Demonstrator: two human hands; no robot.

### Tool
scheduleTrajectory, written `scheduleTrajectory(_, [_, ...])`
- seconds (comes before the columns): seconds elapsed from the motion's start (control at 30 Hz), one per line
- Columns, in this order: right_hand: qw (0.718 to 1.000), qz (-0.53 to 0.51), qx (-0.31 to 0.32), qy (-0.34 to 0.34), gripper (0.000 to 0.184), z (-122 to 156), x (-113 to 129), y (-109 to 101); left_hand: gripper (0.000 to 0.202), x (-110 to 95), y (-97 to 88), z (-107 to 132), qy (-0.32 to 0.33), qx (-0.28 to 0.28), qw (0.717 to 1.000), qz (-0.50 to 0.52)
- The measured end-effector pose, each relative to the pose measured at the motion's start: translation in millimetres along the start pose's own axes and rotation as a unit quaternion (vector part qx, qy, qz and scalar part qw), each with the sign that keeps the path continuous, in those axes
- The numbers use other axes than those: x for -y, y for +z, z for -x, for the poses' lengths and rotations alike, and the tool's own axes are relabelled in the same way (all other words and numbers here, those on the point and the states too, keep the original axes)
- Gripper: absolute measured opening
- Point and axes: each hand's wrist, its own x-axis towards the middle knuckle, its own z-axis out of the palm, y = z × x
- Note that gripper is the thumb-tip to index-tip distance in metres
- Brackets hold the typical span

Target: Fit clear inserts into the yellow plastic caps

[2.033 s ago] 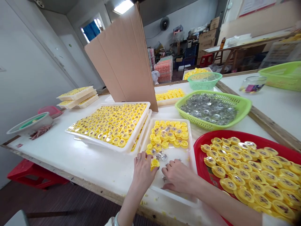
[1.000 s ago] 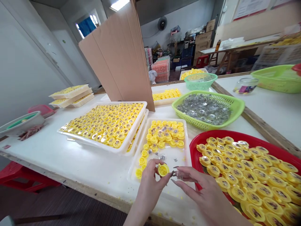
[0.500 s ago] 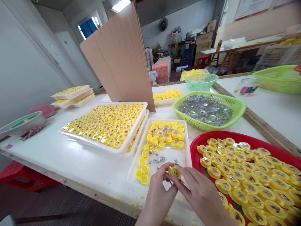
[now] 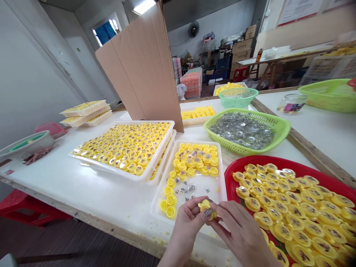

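Note:
Both my hands meet over the near edge of a white tray [image 4: 155, 202]. Between them is a small round yellow plastic piece [image 4: 205, 206]. My left hand [image 4: 187, 222] pinches it, thumb lying across its front. The fingers of my right hand [image 4: 236, 226] close on its right side; their tips are partly hidden. In the tray lie yellow round cups [image 4: 170, 211], several in a line down the left side and more massed at the back. Small silvery parts [image 4: 191, 188] are scattered on the tray floor just beyond my hands.
A red tray [image 4: 232, 163] of yellow pieces with printed discs stands at right. Behind is a green basket [image 4: 283, 128] of clear parts. Stacked white trays [image 4: 150, 174] of yellow pieces sit left, before an upright cardboard sheet [image 4: 141, 66]. A wooden strip [image 4: 308, 148] crosses the table.
The yellow piece has been turned between my fingers, and my left thumb has come up over its front. Both hands stay at nearly the same spot.

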Motion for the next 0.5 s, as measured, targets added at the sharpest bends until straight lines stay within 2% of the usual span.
scheduleTrajectory(0.07, [0.999, -0.023, -0.01, 0.04, 0.036, 2.1, 3.4, -2.6, 0.039, 0.4, -3.1, 0.1, -0.01, 0.024, 0.998, 0.059])
scheduleTrajectory(0.13, [0.99, -0.082, 0.001, 0.112, 0.054, 3.1, 9.7, -4.7, 0.035, 0.8, -3.6, 1.4, -0.017, 0.035, 0.993, 0.11])
scheduleTrajectory(0.23, [0.951, -0.194, 0.061, 0.233, 0.066, 0.7, 21.7, -3.7, 0.031, 2.6, 1.3, 4.5, -0.018, 0.053, 0.986, 0.157])
scheduleTrajectory(0.33, [0.924, -0.236, 0.072, 0.292, 0.056, -2.3, 29.3, 2.6, 0.028, 6.4, 9.3, 7.5, -0.018, 0.07, 0.983, 0.169])
scheduleTrajectory(0.43, [0.932, -0.234, 0.055, 0.272, 0.036, 0.8, 30.0, 10.1, 0.027, 13.0, 14.5, 9.5, -0.024, 0.063, 0.979, 0.193])
scheduleTrajectory(0.5, [0.945, -0.217, 0.042, 0.243, 0.033, 6.5, 28.5, 14.6, 0.029, 18.2, 15.3, 10.5, -0.023, 0.062, 0.975, 0.213])
